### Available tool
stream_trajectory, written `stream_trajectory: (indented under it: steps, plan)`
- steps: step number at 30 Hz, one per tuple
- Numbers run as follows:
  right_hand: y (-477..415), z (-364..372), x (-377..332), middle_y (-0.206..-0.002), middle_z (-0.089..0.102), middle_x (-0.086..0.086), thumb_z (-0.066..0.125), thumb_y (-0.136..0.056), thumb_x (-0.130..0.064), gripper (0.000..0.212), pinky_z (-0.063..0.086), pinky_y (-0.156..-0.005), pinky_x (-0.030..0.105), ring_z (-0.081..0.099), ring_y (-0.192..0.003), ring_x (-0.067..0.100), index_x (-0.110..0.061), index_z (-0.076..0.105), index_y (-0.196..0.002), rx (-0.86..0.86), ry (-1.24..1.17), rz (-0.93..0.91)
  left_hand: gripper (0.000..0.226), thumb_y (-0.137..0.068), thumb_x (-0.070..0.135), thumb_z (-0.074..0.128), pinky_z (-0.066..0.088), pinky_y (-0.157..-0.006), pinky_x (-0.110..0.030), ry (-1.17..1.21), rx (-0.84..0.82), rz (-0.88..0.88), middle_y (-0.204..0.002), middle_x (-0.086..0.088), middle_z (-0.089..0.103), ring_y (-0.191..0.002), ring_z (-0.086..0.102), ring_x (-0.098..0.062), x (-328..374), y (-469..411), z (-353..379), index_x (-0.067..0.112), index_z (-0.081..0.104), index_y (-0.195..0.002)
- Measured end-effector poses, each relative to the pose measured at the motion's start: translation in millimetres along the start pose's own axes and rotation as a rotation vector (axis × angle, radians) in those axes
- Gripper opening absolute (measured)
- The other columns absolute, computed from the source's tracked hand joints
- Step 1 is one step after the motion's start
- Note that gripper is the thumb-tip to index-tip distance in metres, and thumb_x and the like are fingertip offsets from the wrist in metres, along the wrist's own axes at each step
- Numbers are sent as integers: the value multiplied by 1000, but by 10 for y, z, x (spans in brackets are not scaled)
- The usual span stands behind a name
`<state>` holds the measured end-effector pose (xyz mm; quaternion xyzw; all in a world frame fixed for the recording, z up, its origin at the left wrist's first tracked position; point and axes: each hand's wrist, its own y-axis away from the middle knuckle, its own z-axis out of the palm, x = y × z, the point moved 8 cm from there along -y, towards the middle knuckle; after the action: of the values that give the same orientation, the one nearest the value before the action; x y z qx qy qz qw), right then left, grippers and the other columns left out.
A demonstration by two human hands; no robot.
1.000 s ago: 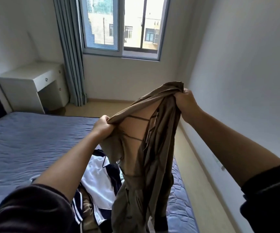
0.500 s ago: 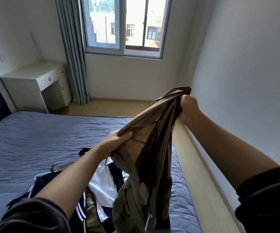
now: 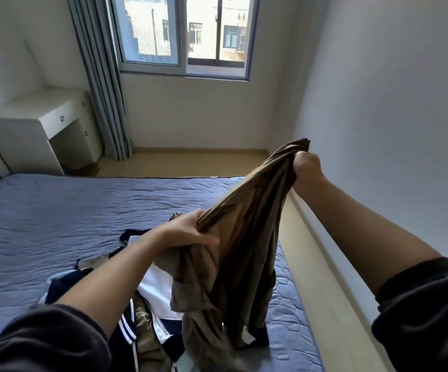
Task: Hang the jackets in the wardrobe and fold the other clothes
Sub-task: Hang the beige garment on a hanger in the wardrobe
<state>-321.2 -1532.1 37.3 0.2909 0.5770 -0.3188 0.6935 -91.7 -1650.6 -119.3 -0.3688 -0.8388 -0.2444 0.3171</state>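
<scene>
A brown-olive garment (image 3: pixel 244 237) hangs bunched between my two hands above the bed. My right hand (image 3: pixel 307 167) grips its top end, raised near the right wall. Lower and to the left, my left hand (image 3: pixel 188 232) holds a gathered fold of the same garment, thumb over the cloth. The garment's lower part drapes down onto a pile of clothes (image 3: pixel 147 304) on the bed: a navy and white striped jacket and a tan piece beneath it. My forearms hide part of the pile.
The blue quilted bed (image 3: pixel 69 216) fills the left and middle. A strip of wooden floor (image 3: pixel 333 304) runs between bed and right wall. A white desk (image 3: pixel 37 124), grey curtain (image 3: pixel 102 84) and window (image 3: pixel 185 36) stand at the far end.
My left hand has dropped lower and shifted its hold from the garment's edge to a gathered fold. The once spread garment is now bunched. My right hand has lowered a little.
</scene>
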Motion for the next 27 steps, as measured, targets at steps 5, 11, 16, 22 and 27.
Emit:
stream_trajectory:
  steps: [5, 11, 16, 22, 27]
  plan:
    - [-22, -100, 137, -90, 53, 17, 23, -76, 16, 44, 44, -75, 38, 52, -85, 28, 2, 60, -96, 30, 104, -51, 16, -81, 22, 59, 40, -62, -28, -262, 183, -216, -75, 0, 60, -79, 59, -22, -214, 58, -404, 23, 57, -66]
    - [-103, -259, 203, -83, 57, 8, 34, -84, 6, 33, 41, -74, 33, 52, -84, 22, -5, 64, -95, 99, 384, -176, 22, -75, 36, 73, 45, -69, -34, 17, 490, -282, -80, -6, 65, -78, 58, -25, -272, 316, -758, 15, 66, -80]
    - [-94, -509, 242, -88, 61, 7, 38, -85, 2, 31, 44, -82, 34, 57, -93, 29, -8, 65, -97, 109, 650, -274, 11, -85, 11, 52, 48, -74, -38, -631, 493, -209, -98, -7, 62, -95, 60, -32, -118, 522, -940, 18, 60, -84]
    - [159, -765, 245, -102, 65, 17, 39, -86, -4, 26, 41, -79, 32, 58, -100, 36, -14, 61, -94, 61, 800, -290, 20, -91, 18, 50, 40, -64, -32, -85, 474, -332, -88, -13, 65, -82, 58, -27, 49, 729, -812, 8, 65, -84]
    - [577, -1125, 114, -99, 64, 13, 40, -81, -19, 34, 43, -80, 37, 58, -95, 39, -22, 63, -106, -12, 1082, -368, 19, -92, 23, 47, 47, -75, -36, -131, 552, -403, -93, -14, 62, -86, 57, -31, 413, 1206, -644, 12, 61, -86]
